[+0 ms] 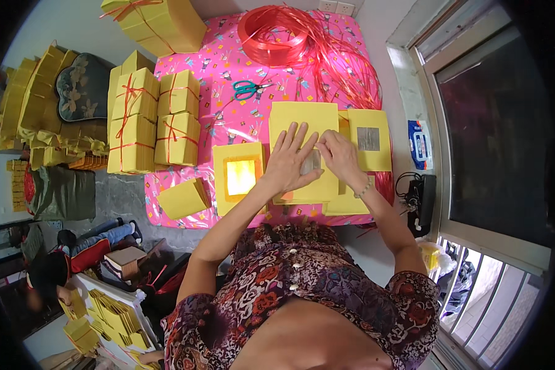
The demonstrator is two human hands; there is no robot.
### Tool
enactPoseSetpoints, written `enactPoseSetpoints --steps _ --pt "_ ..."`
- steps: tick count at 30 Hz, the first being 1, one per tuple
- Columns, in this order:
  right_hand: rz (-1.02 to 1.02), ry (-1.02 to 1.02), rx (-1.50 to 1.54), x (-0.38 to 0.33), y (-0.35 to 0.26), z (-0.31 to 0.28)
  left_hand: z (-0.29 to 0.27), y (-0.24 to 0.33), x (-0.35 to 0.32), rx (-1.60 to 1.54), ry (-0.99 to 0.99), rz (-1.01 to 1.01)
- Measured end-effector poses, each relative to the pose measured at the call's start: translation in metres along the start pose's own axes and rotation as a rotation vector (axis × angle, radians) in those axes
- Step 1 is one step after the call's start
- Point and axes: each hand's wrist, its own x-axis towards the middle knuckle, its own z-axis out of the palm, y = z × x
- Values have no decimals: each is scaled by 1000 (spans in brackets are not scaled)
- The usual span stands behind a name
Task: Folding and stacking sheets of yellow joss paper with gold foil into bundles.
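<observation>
My left hand (pixel 293 157) lies flat with fingers spread on a stack of yellow paper (pixel 303 117), holding nothing. Close beside it, my right hand (pixel 342 157) has its fingers curled together over the same paper; what they grip, if anything, is hidden. Part of a silvery square (pixel 312 162) shows between the hands. To the right lies more yellow paper (pixel 379 160) bearing a grey-silver square (pixel 369 139). Left of my left hand is a yellow sheet (pixel 222 159) with a shiny gold square (pixel 240 177) edged in orange.
The pink patterned table cover (pixel 219 74) carries green-handled scissors (pixel 245 90), a coil of red plastic strapping (pixel 246 37), tied yellow paper bundles (pixel 132 145) and a small loose stack (pixel 184 198). A window (pixel 499 123) stands at right. Another person (pixel 83 256) is at lower left.
</observation>
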Motion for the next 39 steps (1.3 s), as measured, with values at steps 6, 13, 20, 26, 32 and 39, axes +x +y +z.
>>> enactPoseSetpoints --steps 6,13,20,26,32,39 --pt "-33 31 -23 -4 6 4 -8 -15 -11 -44 -58 25" --pt "-52 -16 -64 -3 6 -2 -5 -18 -9 -102 -38 33" --pt "-293 -1 -285 10 6 -9 -19 -40 1 -230 103 99" --pt "-296 54 -290 20 -3 -21 -27 -42 15 -44 311 100" --pt "107 436 -85 12 -8 -28 -46 -30 27 136 470 229" --pt "650 297 971 -42 -12 -67 -55 35 26 134 492 374"
